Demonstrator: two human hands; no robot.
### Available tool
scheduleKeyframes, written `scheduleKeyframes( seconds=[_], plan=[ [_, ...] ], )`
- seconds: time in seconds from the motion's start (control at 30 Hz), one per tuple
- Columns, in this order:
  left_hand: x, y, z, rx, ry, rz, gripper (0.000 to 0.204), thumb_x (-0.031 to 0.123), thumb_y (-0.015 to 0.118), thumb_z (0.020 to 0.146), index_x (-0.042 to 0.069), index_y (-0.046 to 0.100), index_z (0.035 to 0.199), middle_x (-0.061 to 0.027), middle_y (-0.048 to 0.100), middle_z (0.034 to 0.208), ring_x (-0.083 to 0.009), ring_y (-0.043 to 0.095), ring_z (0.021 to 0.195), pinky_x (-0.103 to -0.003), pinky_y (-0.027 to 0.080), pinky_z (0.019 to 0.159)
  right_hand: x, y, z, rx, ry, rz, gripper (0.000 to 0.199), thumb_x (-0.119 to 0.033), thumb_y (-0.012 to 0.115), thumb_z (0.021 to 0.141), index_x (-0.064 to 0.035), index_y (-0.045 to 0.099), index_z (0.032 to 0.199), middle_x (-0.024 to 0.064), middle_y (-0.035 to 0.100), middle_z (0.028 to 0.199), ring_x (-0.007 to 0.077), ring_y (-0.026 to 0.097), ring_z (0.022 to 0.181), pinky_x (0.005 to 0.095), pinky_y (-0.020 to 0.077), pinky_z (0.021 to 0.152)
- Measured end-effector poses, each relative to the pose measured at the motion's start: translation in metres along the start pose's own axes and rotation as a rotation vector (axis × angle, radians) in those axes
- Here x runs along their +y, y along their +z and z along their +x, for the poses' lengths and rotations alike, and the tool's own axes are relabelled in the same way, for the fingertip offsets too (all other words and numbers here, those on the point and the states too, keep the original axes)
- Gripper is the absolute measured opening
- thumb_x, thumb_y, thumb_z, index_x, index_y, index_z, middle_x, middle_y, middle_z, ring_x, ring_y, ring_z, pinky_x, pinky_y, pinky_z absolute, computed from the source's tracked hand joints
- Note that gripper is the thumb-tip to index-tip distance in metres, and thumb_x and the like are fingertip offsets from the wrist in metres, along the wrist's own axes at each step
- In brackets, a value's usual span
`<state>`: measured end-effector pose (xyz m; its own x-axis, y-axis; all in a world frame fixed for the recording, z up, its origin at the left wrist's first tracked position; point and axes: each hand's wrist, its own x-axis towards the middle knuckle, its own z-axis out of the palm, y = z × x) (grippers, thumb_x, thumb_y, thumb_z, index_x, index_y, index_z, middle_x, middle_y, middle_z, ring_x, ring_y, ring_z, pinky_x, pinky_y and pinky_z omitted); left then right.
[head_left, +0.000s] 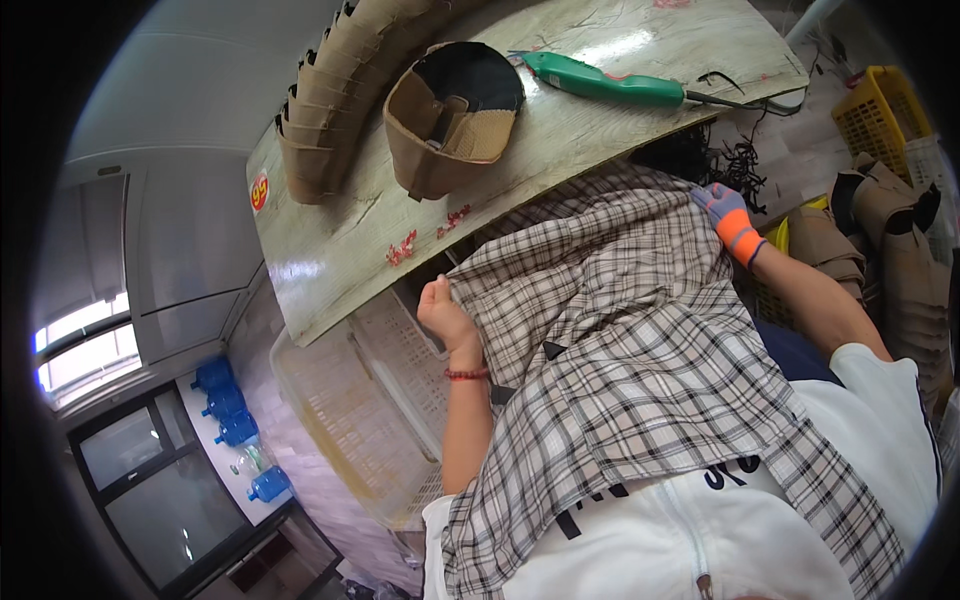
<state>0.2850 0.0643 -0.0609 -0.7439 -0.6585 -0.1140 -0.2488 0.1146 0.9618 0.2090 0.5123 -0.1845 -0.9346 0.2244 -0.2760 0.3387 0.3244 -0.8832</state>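
A brown, white and black plaid apron [650, 360] covers my front, and its lower part is spread out toward the table. My left hand [443, 312] is bare, with a red bead bracelet at the wrist, and its closed fingers grip the apron's left edge. On my right hand [725, 212] is a purple and orange glove, its fingers closed on the apron's right edge by the table. A tan sewn piece with black lining [440, 150], like a shoe upper, sits on the table [560, 170]. A green corded hand tool [610, 82] lies right of it.
Nested tan pieces [315, 130] curve along the table's far left. White plastic crates [350, 420] stand below at left. At right are a yellow basket [880, 105], more stacked tan pieces [900, 270] and black scraps [738, 165]. Blue water jugs [235, 425] line a ledge.
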Motion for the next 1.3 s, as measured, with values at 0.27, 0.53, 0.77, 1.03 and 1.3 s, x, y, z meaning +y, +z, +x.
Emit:
scheduleKeyframes(
  seconds=[0.27,0.53,0.77,1.03,1.3],
  plan=[
    [-0.056,0.037,0.013,-0.035,-0.028,0.373,0.023,0.014,0.062,0.089,-0.006,0.061,0.079,-0.0118,0.053,0.061,-0.0191,0.043,0.057,-0.036,0.039,0.057,0.060,-0.001,-0.008,0.036,0.016,-0.463,0.042,-0.044,0.068,0.082,-0.0042,0.064,0.072,0.0151,0.056,0.059,0.0281,0.054,0.056,0.0415,0.0406,0.055],
    [-0.098,-0.048,-0.036,-0.066,0.225,0.395,0.027,0.017,0.052,0.097,-0.004,0.055,0.081,-0.0079,0.051,0.065,-0.0160,0.042,0.063,-0.033,0.040,0.060,-0.019,-0.010,-0.016,-0.396,0.317,-0.397,0.053,-0.042,0.069,0.088,0.0020,0.061,0.117,0.0144,0.067,0.105,0.0216,0.064,0.097,0.0330,0.0512,0.081],
    [-0.067,-0.004,-0.033,-0.207,0.465,0.416,0.024,0.014,0.050,0.097,-0.004,0.054,0.081,-0.0143,0.054,0.075,-0.0281,0.050,0.067,-0.037,0.042,0.064,-0.109,-0.024,-0.061,-0.480,-0.136,-0.124,0.046,-0.035,0.078,0.079,-0.0082,0.067,0.115,0.0120,0.068,0.101,0.0243,0.066,0.094,0.0338,0.0520,0.085],
    [-0.140,-0.100,-0.050,-0.295,-0.221,0.428,0.029,0.026,0.052,0.096,-0.001,0.063,0.098,-0.0167,0.063,0.086,-0.0253,0.060,0.080,-0.037,0.045,0.071,-0.111,0.013,-0.083,-0.612,-0.479,-1.044,0.037,-0.045,0.073,0.076,-0.0116,0.065,0.090,0.0079,0.065,0.089,0.0292,0.065,0.088,0.0394,0.0520,0.071],
    [-0.200,-0.113,-0.068,-0.112,-0.410,0.524,0.026,0.019,0.057,0.092,-0.006,0.063,0.096,-0.0161,0.065,0.081,-0.0214,0.057,0.074,-0.035,0.045,0.070,-0.090,0.001,-0.074,-0.628,-0.464,-1.073,0.029,-0.031,0.077,0.073,-0.0100,0.061,0.085,0.0105,0.064,0.082,0.0333,0.064,0.082,0.0431,0.0498,0.066]
  ],
)
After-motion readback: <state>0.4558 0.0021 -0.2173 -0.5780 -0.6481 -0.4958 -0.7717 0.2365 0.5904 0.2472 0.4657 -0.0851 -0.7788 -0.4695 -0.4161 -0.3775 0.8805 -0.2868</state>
